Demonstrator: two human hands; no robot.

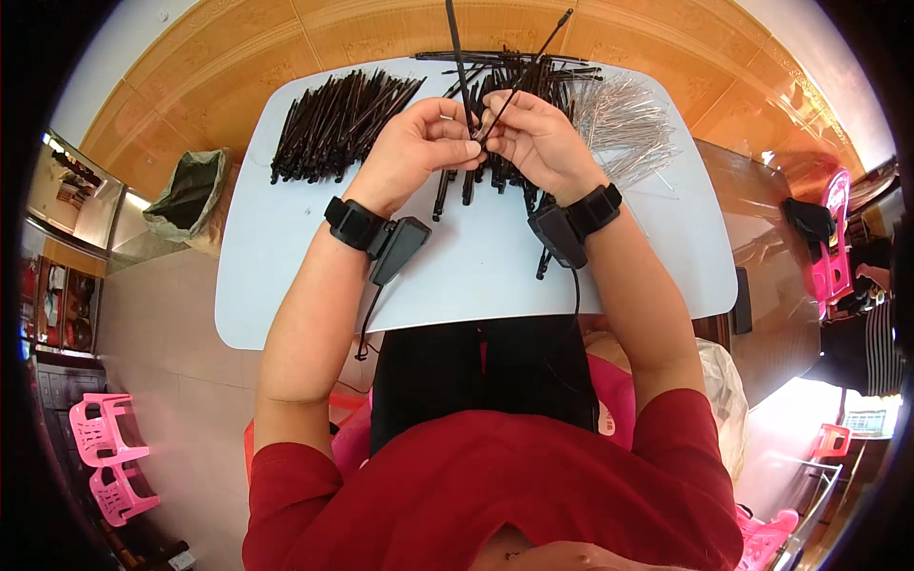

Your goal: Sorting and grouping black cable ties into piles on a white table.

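Observation:
My left hand (419, 147) is closed in a pinch on a flat black strip (457, 48) that stands up past the table's far edge. Between the fingers of my right hand (547, 147) is a thin black rod (545, 46) with a small knobbed tip, slanting up to the right. Both sets of fingertips meet over the middle of the table, where the lower ends of the two pieces come together; the exact contact is hidden by my fingers. Beneath and behind my hands lies a pile of similar black rods (519, 76).
The white table (457, 276) also bears a black rod bundle (338, 124) at left and thin silver wires (619, 128) at right. An open sack (195, 195) stands on the floor at left. Cables hang from my wrist devices. Pink chairs (100, 428) stand farther left.

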